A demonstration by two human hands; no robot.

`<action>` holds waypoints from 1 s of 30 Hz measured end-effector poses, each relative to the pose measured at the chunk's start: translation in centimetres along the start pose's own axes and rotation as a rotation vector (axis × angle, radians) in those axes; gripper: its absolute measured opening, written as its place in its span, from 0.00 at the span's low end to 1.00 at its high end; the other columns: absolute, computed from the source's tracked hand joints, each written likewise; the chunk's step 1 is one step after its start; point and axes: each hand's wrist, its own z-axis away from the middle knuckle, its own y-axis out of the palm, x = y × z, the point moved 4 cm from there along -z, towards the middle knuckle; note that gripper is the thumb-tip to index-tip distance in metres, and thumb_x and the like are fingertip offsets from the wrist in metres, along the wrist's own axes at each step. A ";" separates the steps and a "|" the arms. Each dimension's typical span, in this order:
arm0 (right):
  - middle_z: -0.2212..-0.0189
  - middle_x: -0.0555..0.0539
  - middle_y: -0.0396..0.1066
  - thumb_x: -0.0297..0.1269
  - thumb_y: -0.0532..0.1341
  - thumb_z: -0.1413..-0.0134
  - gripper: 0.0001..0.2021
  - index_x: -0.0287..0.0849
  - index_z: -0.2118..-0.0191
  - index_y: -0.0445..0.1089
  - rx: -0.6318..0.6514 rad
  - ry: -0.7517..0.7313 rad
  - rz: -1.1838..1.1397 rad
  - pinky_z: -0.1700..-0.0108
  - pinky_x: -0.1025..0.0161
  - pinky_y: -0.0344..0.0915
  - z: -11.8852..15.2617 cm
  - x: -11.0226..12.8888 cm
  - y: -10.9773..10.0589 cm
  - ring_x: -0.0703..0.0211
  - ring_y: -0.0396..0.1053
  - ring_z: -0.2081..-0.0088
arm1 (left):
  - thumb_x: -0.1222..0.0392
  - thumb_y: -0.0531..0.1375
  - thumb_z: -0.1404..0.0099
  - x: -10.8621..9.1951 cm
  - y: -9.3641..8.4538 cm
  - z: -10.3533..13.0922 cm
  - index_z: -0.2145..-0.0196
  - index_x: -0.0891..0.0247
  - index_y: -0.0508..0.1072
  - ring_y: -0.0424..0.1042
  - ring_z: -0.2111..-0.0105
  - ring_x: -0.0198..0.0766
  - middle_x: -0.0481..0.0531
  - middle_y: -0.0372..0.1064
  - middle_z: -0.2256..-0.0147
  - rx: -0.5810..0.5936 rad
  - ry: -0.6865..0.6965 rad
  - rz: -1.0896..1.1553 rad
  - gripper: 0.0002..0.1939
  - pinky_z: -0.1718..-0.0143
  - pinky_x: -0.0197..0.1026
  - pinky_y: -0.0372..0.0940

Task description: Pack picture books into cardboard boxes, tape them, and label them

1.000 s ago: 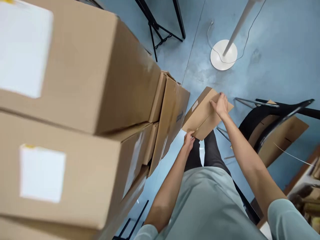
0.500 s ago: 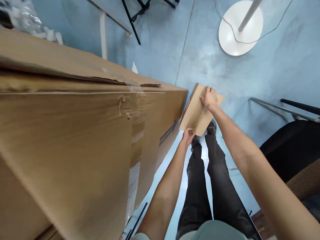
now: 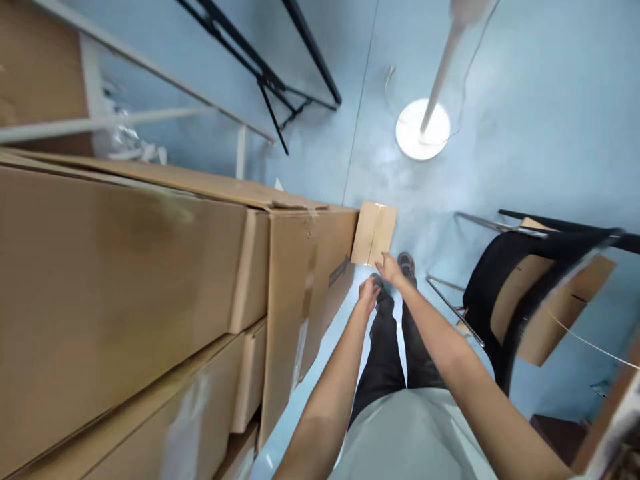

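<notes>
A small cardboard box [image 3: 374,230] with a seam down its middle and tape at its edges is beyond my feet, beside the large carton. My right hand [image 3: 391,270] is at its near right corner, index finger stretched out and thumb apart. Whether that hand touches the box I cannot tell. Nearer to me, my left hand [image 3: 369,293] is off the box, its fingers curled in. Anything inside those fingers is hidden.
Large stacked cartons [image 3: 150,267] line my left side. A black chair [image 3: 500,287] stands on the right with cardboard [image 3: 550,320] around it. Ahead are a round white stand base [image 3: 423,130] with a cord and black folding legs [image 3: 280,87].
Both hands gripped the small box before; now my left hand is off it and my right has drawn back to its near corner. The box sits turned straighter. My view has shifted back.
</notes>
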 end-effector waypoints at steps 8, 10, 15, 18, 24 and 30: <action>0.68 0.43 0.82 0.67 0.71 0.50 0.22 0.55 0.62 0.82 -0.385 0.061 -0.530 0.49 0.41 0.78 21.3 9.0 -9.4 0.34 0.84 0.55 | 0.67 0.70 0.41 -3.9 -1.2 20.7 0.64 0.60 0.74 0.80 0.64 0.39 0.55 0.78 0.64 0.227 0.259 -0.104 0.10 0.55 0.41 0.73; 0.70 0.44 0.81 0.69 0.70 0.54 0.22 0.56 0.69 0.81 -0.497 0.045 -0.642 0.50 0.38 0.78 26.4 9.1 -11.0 0.33 0.84 0.58 | 0.69 0.71 0.43 -4.8 -1.6 24.9 0.62 0.60 0.77 0.77 0.69 0.34 0.53 0.79 0.65 0.321 0.351 -0.146 0.12 0.62 0.37 0.70; 0.68 0.43 0.83 0.66 0.70 0.58 0.18 0.58 0.72 0.80 -0.859 0.045 -0.765 0.49 0.32 0.78 41.9 7.1 -12.1 0.24 0.84 0.56 | 0.63 0.74 0.47 -4.2 -2.5 32.9 0.61 0.61 0.78 0.67 0.77 0.30 0.46 0.72 0.73 0.530 0.539 -0.316 0.15 0.73 0.34 0.60; 0.66 0.45 0.84 0.70 0.69 0.57 0.20 0.61 0.69 0.81 -1.072 0.060 -0.857 0.48 0.29 0.78 51.5 5.8 -9.7 0.24 0.84 0.56 | 0.57 0.75 0.48 -1.0 -2.7 37.0 0.60 0.60 0.79 0.68 0.76 0.31 0.47 0.73 0.71 0.659 0.635 -0.463 0.18 0.72 0.36 0.60; 0.57 0.37 0.86 0.78 0.65 0.50 0.36 0.48 0.57 0.82 -1.539 0.080 -1.034 0.41 0.34 0.77 68.2 4.4 -0.9 0.33 0.84 0.50 | 0.56 0.71 0.49 11.4 -4.8 46.4 0.52 0.58 0.80 0.73 0.68 0.35 0.58 0.81 0.53 1.098 0.844 -0.904 0.25 0.65 0.39 0.67; 0.54 0.36 0.86 0.75 0.65 0.44 0.34 0.47 0.53 0.81 -1.980 0.192 -1.122 0.41 0.38 0.77 84.0 2.4 11.8 0.36 0.84 0.50 | 0.54 0.71 0.50 28.6 -13.1 52.7 0.48 0.57 0.81 0.74 0.65 0.39 0.59 0.81 0.52 1.506 0.900 -1.233 0.29 0.64 0.40 0.68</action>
